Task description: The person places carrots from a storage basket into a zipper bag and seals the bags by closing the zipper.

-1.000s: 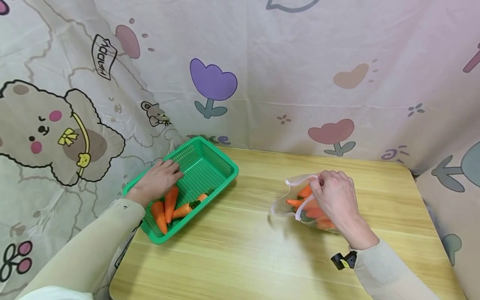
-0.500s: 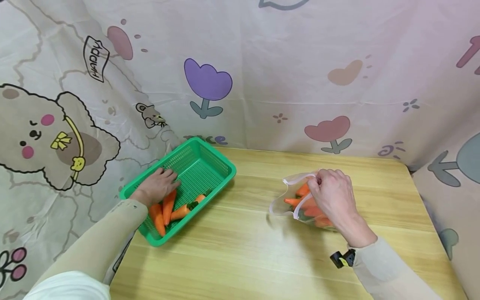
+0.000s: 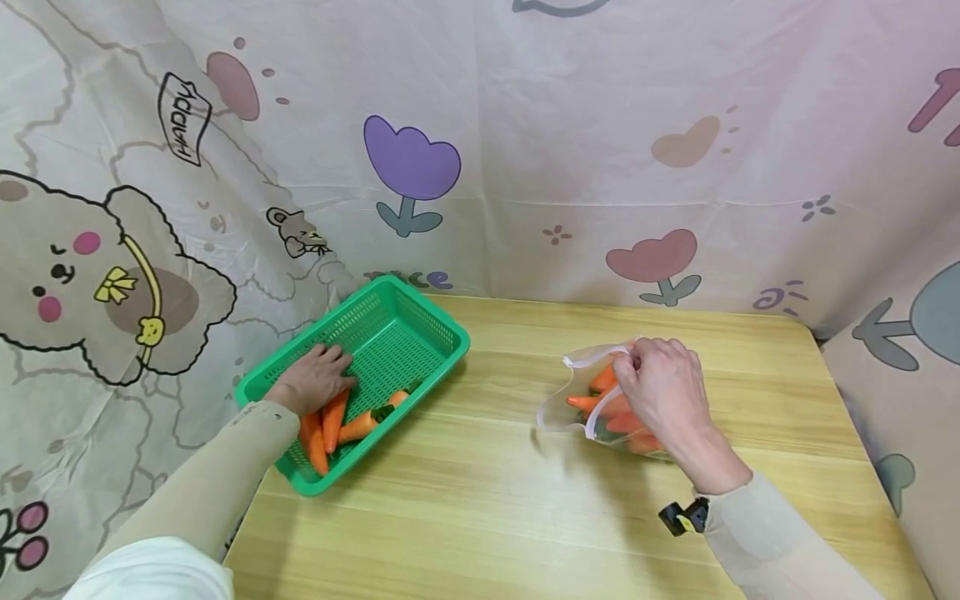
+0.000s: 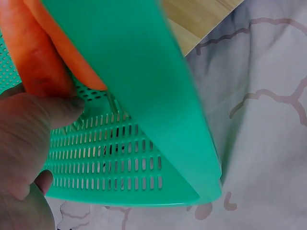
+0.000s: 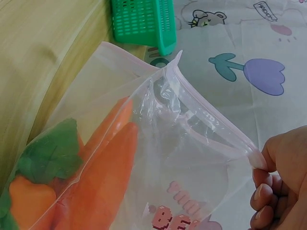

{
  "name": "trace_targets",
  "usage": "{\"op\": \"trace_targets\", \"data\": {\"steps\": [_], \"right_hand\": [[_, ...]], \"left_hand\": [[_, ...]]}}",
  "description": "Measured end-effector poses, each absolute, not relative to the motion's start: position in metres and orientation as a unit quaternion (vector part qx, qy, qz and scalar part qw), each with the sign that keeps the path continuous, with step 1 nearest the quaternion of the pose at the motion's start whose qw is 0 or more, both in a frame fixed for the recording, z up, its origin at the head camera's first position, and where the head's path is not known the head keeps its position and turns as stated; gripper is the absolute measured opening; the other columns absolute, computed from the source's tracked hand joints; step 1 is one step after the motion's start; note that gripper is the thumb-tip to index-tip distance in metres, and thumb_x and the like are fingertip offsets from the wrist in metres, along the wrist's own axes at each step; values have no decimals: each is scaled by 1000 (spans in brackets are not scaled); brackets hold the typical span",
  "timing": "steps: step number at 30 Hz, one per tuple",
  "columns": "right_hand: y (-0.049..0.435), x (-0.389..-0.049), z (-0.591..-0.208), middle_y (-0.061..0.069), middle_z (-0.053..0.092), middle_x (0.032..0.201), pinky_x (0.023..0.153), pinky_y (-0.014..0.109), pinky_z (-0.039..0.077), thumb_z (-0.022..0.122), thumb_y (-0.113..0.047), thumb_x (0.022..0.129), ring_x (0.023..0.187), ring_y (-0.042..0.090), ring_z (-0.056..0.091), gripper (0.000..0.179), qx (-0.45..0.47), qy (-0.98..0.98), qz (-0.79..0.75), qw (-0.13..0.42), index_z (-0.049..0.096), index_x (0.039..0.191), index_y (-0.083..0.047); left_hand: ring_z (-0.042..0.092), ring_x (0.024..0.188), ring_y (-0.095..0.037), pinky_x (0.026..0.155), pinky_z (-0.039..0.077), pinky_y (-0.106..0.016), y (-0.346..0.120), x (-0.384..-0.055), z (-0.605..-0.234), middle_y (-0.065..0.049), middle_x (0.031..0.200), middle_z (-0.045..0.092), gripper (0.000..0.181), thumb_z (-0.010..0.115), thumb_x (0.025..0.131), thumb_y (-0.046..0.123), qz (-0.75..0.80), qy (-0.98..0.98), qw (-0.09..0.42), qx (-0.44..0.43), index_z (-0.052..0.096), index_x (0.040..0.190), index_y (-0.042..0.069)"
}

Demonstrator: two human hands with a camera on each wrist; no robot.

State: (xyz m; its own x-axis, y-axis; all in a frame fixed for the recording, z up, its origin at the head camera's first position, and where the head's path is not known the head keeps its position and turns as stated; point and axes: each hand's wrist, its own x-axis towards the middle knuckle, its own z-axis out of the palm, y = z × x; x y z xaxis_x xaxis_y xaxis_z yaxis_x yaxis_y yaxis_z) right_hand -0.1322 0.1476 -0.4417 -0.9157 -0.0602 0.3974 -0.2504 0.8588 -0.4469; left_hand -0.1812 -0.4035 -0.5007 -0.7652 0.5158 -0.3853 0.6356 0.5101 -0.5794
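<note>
Leftmost: our left grip (image 3: pixel 313 381) is inside the green basket (image 3: pixel 405 346). Changed over the last second: it's lower, more over the near end and the carrots (image 3: pixel 333 425) there. Basket hasn't shifted on the desk (image 3: pixel 480 517). Our thumb touches the blunt end of one carrot (image 4: pixel 36 52); can't tell whether the fingers have closed round it, they're mostly hidden. Four carrots visible in the basket: two leaning together by the hand, two with green tops just right of them, along the right-hand wall. None looks lifted, so we read this as contact made, pick not finished.

Right: clear bag (image 5: pixel 158 158) on the desk, well apart from the basket, pink-edged mouth gaping toward it. Inside: several bagged carrots (image 5: pixel 98 187) plus a green leafy piece (image 5: pixel 53 148). Our right grip (image 3: pixel 663 387) pinches the bag's rim, thumb against curled fingers. No real change on this side; our judgement is the bag is held steady for filling and the left side sets the pace.
</note>
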Motion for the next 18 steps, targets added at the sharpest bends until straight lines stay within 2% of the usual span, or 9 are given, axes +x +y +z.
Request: {"op": "trace_targets", "data": {"steps": [7, 12, 16, 18], "right_hand": [[146, -132, -443, 3, 57, 62, 70, 49, 40, 56, -12, 91, 67, 31, 52, 26, 82, -946, 252, 186, 55, 66, -12], [146, -132, -444, 3, 56, 61, 70, 48, 40, 56, -12, 91, 67, 31, 52, 26, 79, -947, 252, 185, 55, 65, -12], [146, -133, -445, 3, 56, 61, 69, 47, 40, 56, -13, 92, 67, 31, 52, 26, 79, -946, 252, 185, 56, 66, -11], [146, -133, -445, 3, 56, 62, 69, 47, 40, 56, -13, 92, 68, 31, 52, 26, 79, -946, 253, 185, 57, 67, -11]], "left_hand": [[47, 109, -35, 90, 42, -51, -413, -183, -501, -10, 124, 57, 54, 85, 84, 5, -343, 876, 75, 331, 68, 125, 36], [52, 117, -38, 99, 47, -56, -416, -184, -497, -14, 127, 60, 55, 88, 80, 1, -288, 903, 40, 318, 67, 125, 24], [55, 116, -39, 96, 49, -56, -409, -185, -500, -16, 121, 63, 35, 87, 86, 18, -238, 925, 6, 296, 67, 114, 11], [55, 112, -39, 92, 48, -55, -401, -187, -502, -16, 116, 64, 38, 87, 87, 32, -225, 933, -4, 282, 67, 108, 8]]}}
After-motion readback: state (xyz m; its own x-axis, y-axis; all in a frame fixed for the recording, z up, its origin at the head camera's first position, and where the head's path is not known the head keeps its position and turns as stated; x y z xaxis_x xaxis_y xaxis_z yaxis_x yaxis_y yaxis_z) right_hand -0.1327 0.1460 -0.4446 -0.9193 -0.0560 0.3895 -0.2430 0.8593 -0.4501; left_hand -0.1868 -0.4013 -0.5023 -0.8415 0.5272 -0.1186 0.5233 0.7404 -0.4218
